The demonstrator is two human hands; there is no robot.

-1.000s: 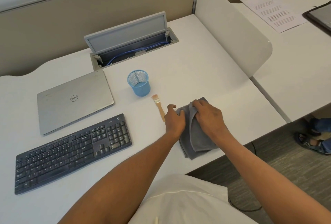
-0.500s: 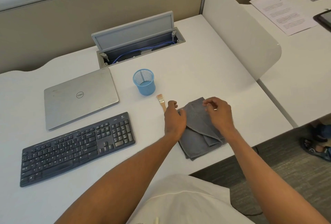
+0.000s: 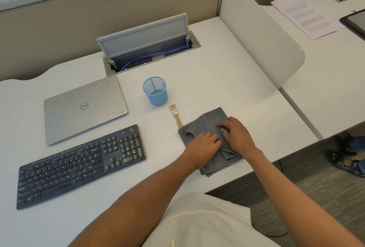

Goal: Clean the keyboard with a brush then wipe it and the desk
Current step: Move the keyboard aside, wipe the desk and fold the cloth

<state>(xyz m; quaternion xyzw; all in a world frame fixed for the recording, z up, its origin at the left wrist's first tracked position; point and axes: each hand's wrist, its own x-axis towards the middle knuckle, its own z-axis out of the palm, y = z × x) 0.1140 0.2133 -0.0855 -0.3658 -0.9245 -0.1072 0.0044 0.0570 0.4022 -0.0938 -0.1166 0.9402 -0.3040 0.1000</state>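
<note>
Keyboard [image 3: 82, 165] lies well to the left of our fingers. Its long axis runs across us, with the number-pad end nearest our left hand [image 3: 203, 146]. Both hands sit on the grey cloth [image 3: 207, 122], which lies folded on the desk [image 3: 217, 73] near its front edge. The left fingers lie close together, pressed down on a fold. The right hand [image 3: 237, 134] has its fingers bent, tips down on the cloth just beyond the left knuckles. We cannot tell whether they pinch a layer or only press it.

The brush [image 3: 175, 115] lies just ahead and to the left of the left fingers. Its wooden handle end touches the cloth's far-left corner, and its bristles point away from us toward the blue mesh cup [image 3: 155, 91]. We judge that brushing comes first, so the brush is what we need next. The left hand is the nearer one to it, and the handle points back toward our fingers, which makes it the easy end to take. A closed laptop [image 3: 85, 108] rests beyond the keyboard.
</note>
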